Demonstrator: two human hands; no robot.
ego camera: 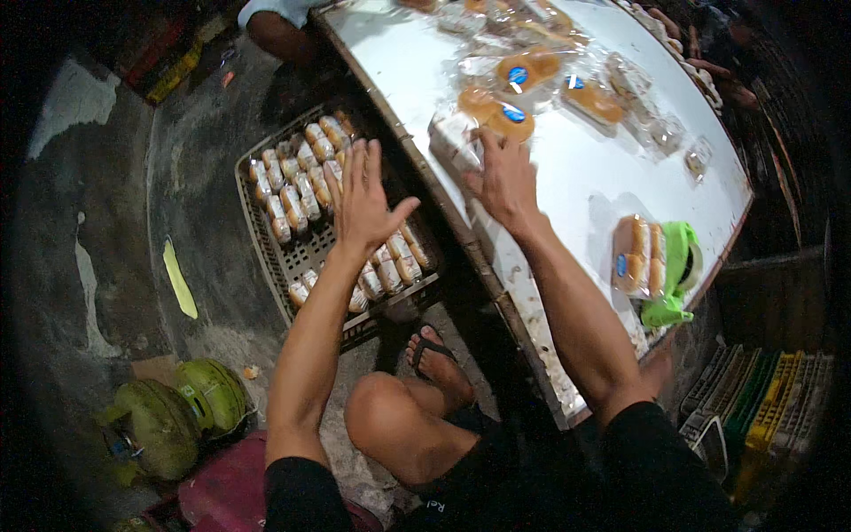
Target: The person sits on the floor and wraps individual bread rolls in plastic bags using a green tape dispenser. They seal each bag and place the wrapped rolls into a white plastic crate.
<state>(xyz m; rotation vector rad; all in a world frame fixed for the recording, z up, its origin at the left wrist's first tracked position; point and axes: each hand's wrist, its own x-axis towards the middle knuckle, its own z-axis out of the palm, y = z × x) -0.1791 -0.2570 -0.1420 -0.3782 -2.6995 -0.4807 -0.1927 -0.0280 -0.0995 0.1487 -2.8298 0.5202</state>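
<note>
My left hand is over a dark plastic crate, fingers extended and thumb spread, with no item seen in it. Rows of wrapped bread rolls stand in the crate, partly hidden behind this hand. On the white table, my right hand has bent fingers at a clear-wrapped bread pack; whether it grips the pack is unclear. Just beyond its fingertips lie wrapped rolls with a blue label. More wrapped rolls lie in a loose pile farther up the table.
A green tape dispenser stands beside wrapped rolls at the table's right. Green gas cylinders are on the floor at lower left. Stacked crates are at lower right. Another person's arm shows at the top, near the table's edge.
</note>
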